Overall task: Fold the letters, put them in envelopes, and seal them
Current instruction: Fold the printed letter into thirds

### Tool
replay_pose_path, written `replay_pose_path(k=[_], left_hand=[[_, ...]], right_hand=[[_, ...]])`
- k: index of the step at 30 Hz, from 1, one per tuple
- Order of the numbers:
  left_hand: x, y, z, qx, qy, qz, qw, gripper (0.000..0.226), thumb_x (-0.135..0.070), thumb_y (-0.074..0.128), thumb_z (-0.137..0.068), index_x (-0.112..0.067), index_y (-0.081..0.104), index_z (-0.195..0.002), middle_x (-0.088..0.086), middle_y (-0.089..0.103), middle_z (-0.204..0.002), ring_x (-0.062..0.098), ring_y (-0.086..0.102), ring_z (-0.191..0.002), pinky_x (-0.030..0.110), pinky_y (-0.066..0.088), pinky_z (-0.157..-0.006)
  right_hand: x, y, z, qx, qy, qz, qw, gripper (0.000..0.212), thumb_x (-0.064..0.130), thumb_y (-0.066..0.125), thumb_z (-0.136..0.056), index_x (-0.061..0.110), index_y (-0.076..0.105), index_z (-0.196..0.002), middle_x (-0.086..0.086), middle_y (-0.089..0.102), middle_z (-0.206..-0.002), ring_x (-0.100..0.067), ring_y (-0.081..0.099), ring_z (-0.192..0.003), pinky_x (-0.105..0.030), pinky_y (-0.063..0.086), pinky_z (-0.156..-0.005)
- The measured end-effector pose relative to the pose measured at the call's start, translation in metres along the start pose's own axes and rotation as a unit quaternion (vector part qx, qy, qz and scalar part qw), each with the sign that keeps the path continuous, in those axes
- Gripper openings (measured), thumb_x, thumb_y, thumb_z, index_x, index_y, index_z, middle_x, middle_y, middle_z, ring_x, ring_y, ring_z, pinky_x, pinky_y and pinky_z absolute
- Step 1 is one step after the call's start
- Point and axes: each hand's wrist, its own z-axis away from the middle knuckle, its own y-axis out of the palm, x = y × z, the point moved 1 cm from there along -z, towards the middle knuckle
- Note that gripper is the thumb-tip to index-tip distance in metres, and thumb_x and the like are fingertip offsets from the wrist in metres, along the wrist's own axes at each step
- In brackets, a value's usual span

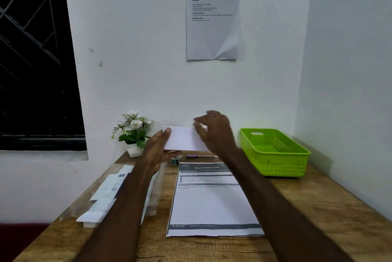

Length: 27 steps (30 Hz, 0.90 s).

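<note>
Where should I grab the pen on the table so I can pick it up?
Take the pen around its middle, coming straight down from above with finger and thumb on its two long sides. It lies flat and sideways on the table, just past the printed sheet. The tape roll sits close to its left end, so the middle looks easiest to pinch.

Both arms stretch straight out from the bottom of the view, forearms bare, hands raised well forward. Left hand (158, 149) sits palm inward, thumb up on the near left corner of what it grips, fingers wrapped behind. Right hand (214, 132) is higher and just to the right, back of the hand to us, fingers (199, 127) spread and curled toward the left, slightly blurred. The two hands are close, not touching
</note>
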Motion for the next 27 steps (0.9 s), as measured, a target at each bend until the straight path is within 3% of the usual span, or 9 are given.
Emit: replay_pose_path(k=[3,6,11,15,18,20,22,27], left_hand=[[0.003,0.006,0.003,0.012,0.012,-0.033,0.999,0.023,-0.037,0.062,-0.1,-0.018,0.07,-0.109,0.016,0.067,-0.114,0.034,0.068,-0.106,0.046,0.065,-0.066],[0.004,0.009,0.006,0.028,0.016,-0.026,0.999,0.025,-0.037,0.06,-0.101,-0.018,0.073,-0.11,0.014,0.071,-0.112,0.029,0.073,-0.098,0.042,0.063,-0.064],[0.002,0.007,0.005,0.015,0.005,-0.035,0.999,0.03,-0.039,0.06,-0.101,-0.013,0.069,-0.112,0.017,0.066,-0.112,0.034,0.07,-0.098,0.041,0.063,-0.06],[0.0,0.003,0.002,-0.01,-0.005,-0.037,0.999,0.032,-0.041,0.062,-0.099,-0.013,0.066,-0.113,0.016,0.064,-0.109,0.037,0.07,-0.097,0.044,0.064,-0.06],[0.0,-0.004,-0.001,-0.013,-0.005,-0.027,1.0,0.028,-0.04,0.063,-0.1,-0.014,0.066,-0.11,0.017,0.065,-0.108,0.039,0.071,-0.096,0.051,0.064,-0.065],[-0.001,-0.005,-0.001,-0.013,-0.006,-0.02,1.0,0.024,-0.038,0.062,-0.1,-0.015,0.065,-0.109,0.016,0.065,-0.106,0.036,0.072,-0.09,0.053,0.063,-0.066],[-0.003,-0.006,-0.001,-0.008,-0.01,-0.013,1.0,0.023,-0.036,0.061,-0.101,-0.015,0.065,-0.108,0.016,0.065,-0.106,0.034,0.073,-0.086,0.05,0.064,-0.062],[-0.004,-0.01,-0.001,0.001,-0.025,-0.002,1.0,0.021,-0.034,0.06,-0.102,-0.014,0.064,-0.109,0.016,0.067,-0.109,0.036,0.073,-0.09,0.048,0.064,-0.06]], right_hand=[[0.024,0.018,-0.014,0.138,0.014,0.038,0.99,0.036,0.046,0.046,-0.103,0.027,0.077,-0.11,0.007,0.074,-0.115,-0.02,0.053,-0.127,-0.057,0.026,-0.112],[0.038,0.026,-0.019,0.184,0.003,0.055,0.981,0.039,0.042,0.039,-0.106,0.026,0.074,-0.104,0.005,0.074,-0.107,-0.024,0.061,-0.113,-0.062,0.025,-0.109],[0.032,0.023,-0.017,0.192,0.021,0.045,0.98,0.03,0.038,0.047,-0.104,0.027,0.074,-0.111,0.005,0.074,-0.113,-0.023,0.063,-0.111,-0.062,0.024,-0.112],[0.013,0.005,-0.017,0.207,0.065,0.041,0.975,0.027,0.045,0.056,-0.099,0.027,0.076,-0.101,0.004,0.074,-0.104,-0.022,0.063,-0.101,-0.053,0.028,-0.107],[-0.006,-0.009,-0.016,0.219,0.09,0.027,0.971,0.024,0.049,0.065,-0.092,0.028,0.076,-0.088,0.006,0.073,-0.094,-0.018,0.058,-0.09,-0.045,0.036,-0.096],[-0.023,-0.019,-0.016,0.234,0.121,-0.018,0.964,0.025,0.046,0.071,-0.088,0.028,0.071,-0.071,0.01,0.068,-0.075,-0.015,0.058,-0.08,-0.036,0.043,-0.079],[-0.039,-0.03,-0.013,0.251,0.143,-0.069,0.955,0.029,0.04,0.075,-0.086,0.025,0.07,-0.061,0.008,0.064,-0.063,-0.012,0.056,-0.07,-0.031,0.04,-0.065],[-0.065,-0.044,0.002,0.207,0.197,-0.209,0.935,0.019,0.028,0.081,-0.085,0.01,0.082,-0.078,-0.005,0.078,-0.078,-0.01,0.065,-0.071,-0.031,0.049,-0.068]])
